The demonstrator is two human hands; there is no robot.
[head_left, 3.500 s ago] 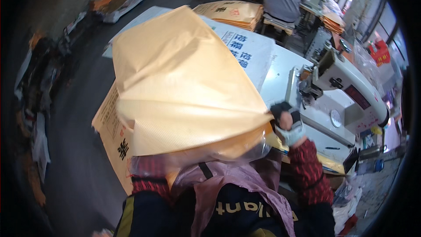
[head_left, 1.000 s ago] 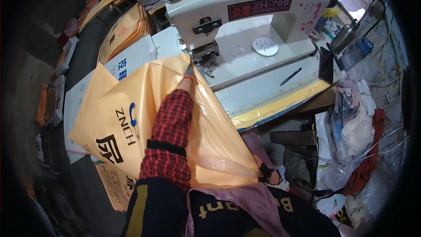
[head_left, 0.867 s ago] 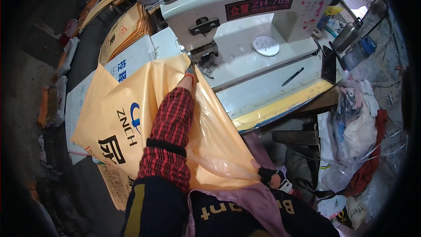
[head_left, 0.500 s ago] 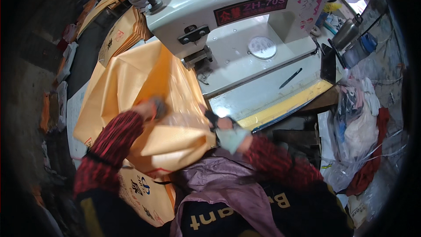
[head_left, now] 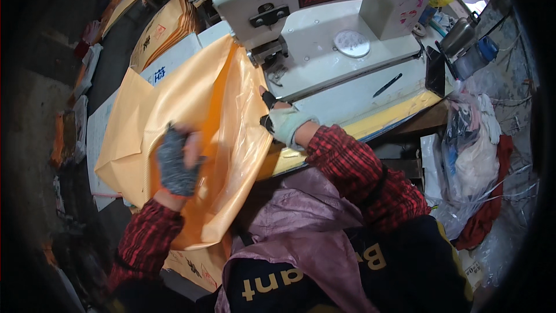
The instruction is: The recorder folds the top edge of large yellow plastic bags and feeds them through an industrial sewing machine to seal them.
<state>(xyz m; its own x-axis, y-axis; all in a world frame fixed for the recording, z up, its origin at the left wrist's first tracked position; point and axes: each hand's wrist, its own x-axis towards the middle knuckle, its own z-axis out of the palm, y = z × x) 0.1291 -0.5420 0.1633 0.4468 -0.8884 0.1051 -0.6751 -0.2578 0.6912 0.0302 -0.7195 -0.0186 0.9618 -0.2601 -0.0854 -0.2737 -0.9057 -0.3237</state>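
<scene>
A large yellow-orange woven sack point(head_left: 133, 116) lies bunched on the table to the left of a white industrial sewing machine point(head_left: 336, 17), its upper edge up against the machine's needle area. My left hand point(head_left: 179, 159), in a grey fingerless glove, is over the sack; motion blurs its fingers, so their grip is unclear. My right hand point(head_left: 284, 122), wearing a pale glove with black finger covers, pinches the sack's right edge just below the machine head.
Behind the sack lies a stack of similar sacks point(head_left: 162, 32). A dark pen point(head_left: 388, 84) and a black phone-like slab point(head_left: 435, 75) rest on the machine table. A metal bottle point(head_left: 461, 35) and plastic bags point(head_left: 472, 156) are at the right.
My left hand has shifted left and slightly down over the sack. My right hand has risen along the sack's edge toward the machine. The sack hangs more upright near its front.
</scene>
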